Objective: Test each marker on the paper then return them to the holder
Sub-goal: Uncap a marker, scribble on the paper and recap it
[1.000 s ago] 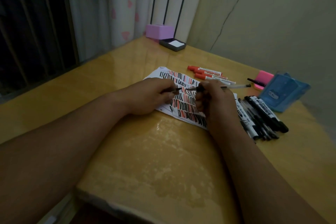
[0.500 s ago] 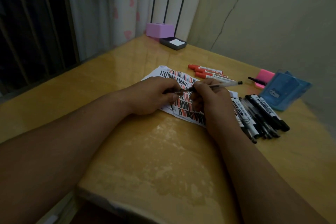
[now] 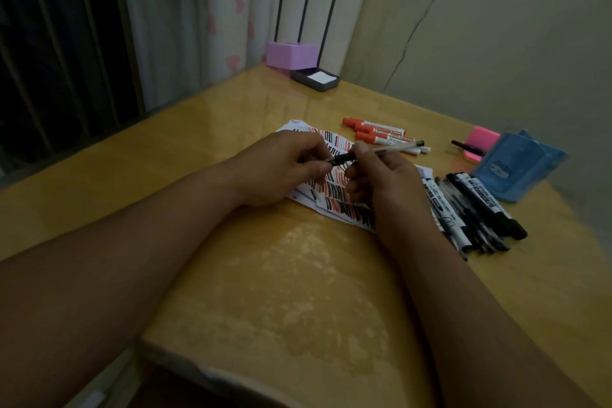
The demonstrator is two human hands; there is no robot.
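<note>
My right hand (image 3: 384,185) grips a slim clear-barrelled pen (image 3: 394,150) that points left over the paper (image 3: 334,195), which is covered in black and red strokes. My left hand (image 3: 284,166) pinches the pen's black cap (image 3: 341,159), which sits on the pen's tip end. Three red markers (image 3: 377,133) lie behind the paper. A bunch of black markers (image 3: 477,209) lies to the right of my right wrist. The blue holder (image 3: 516,166) lies at the far right.
A pink notepad (image 3: 482,142) with a black pen (image 3: 467,147) across it sits left of the holder. A purple box (image 3: 291,55) and a dark tray with white paper (image 3: 314,79) stand at the table's back edge, near the curtain.
The cap in my left hand and the pen in my right hand have come together; the cap now sits over the tip. Both hands lifted slightly off the paper.
</note>
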